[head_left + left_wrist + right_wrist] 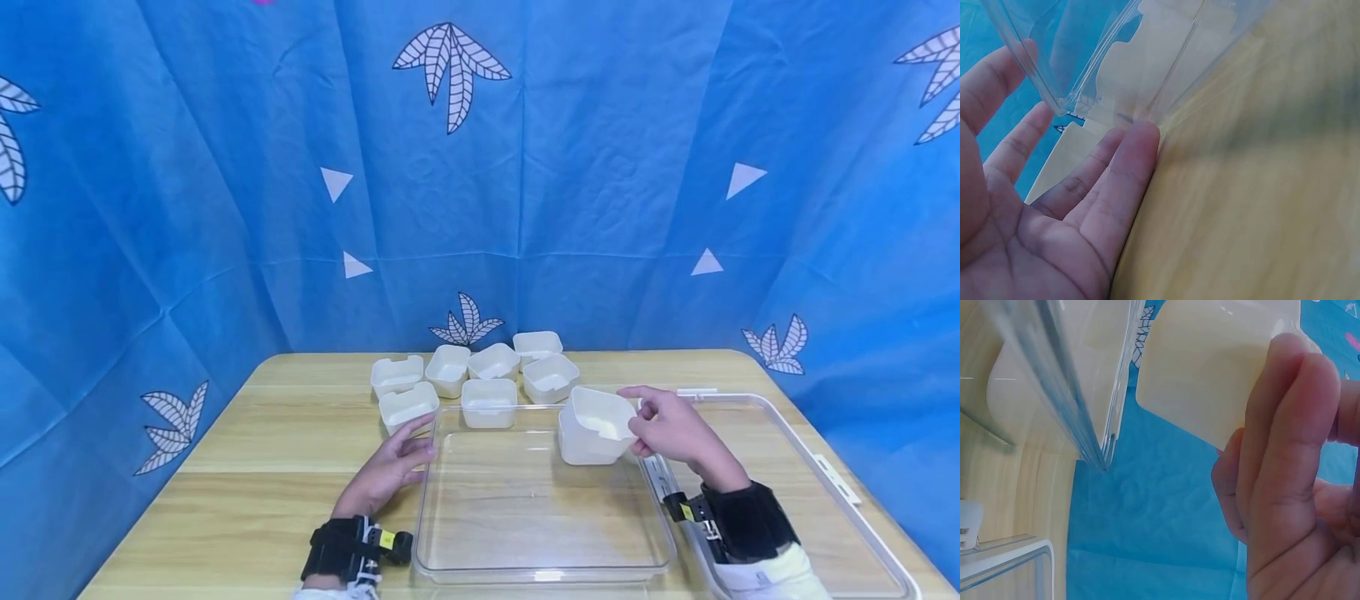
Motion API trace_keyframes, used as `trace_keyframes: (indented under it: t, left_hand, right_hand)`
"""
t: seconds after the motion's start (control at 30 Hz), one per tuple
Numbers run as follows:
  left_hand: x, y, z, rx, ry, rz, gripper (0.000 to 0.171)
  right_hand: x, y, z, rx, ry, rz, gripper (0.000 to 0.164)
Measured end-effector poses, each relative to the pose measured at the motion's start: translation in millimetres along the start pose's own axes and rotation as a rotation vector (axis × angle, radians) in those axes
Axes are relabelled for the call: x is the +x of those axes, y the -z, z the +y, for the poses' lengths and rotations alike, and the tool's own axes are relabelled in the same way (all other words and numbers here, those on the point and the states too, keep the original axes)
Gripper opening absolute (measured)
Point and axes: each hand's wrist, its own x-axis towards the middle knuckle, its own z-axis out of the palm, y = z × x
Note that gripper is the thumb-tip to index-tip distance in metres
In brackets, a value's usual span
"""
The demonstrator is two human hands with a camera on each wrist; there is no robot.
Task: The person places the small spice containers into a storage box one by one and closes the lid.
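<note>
My right hand [670, 427] pinches the rim of a small white storage bin [592, 442] between thumb and fingers. The bin is tilted over the right back part of a large clear plastic box [543, 573]; in the right wrist view, the bin's smooth side [1200, 369] shows beside the curled fingers. At the box's left wall, my left hand [386, 471] has its fingers extended, and its fingertips [1138, 140] reach the clear plastic.
Several more white bins, such as the one at the back right [537, 342], stand in a cluster behind the box. A clear lid with a white frame [806, 442] lies on the wooden table [247, 500] at right. A blue patterned cloth [615, 167] hangs behind.
</note>
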Motion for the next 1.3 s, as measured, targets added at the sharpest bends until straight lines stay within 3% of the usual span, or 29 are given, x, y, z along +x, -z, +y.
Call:
trace_keyframes:
  t: [0.27, 0.4, 0.53, 0.77, 1.3]
  left_hand:
    - [1.9, 0.7, -0.9, -0.003, 0.002, -0.017, 0.059]
    - [10.4, 2.3, 8.0, -0.025, -0.042, -0.043, 0.059]
    - [18.7, 1.9, 16.2, -0.024, -0.081, -0.024, 0.058]
    - [4.3, 0.9, 2.6, -0.015, 0.006, -0.015, 0.058]
    - [0.7, 0.4, -0.6, -0.01, -0.01, -0.011, 0.058]
  right_hand:
    - [-1.4, 0.9, -1.3, -0.018, 0.006, -0.04, 0.044]
    - [3.7, 10.4, -9.7, -0.02, 0.031, -0.057, 0.046]
    - [8.5, 17.6, -16.6, -0.036, 0.052, -0.045, 0.046]
    - [-0.7, 5.8, -6.4, -0.008, 0.031, -0.11, 0.045]
    - [-4.0, 3.1, -3.9, -0.021, 0.02, -0.086, 0.042]
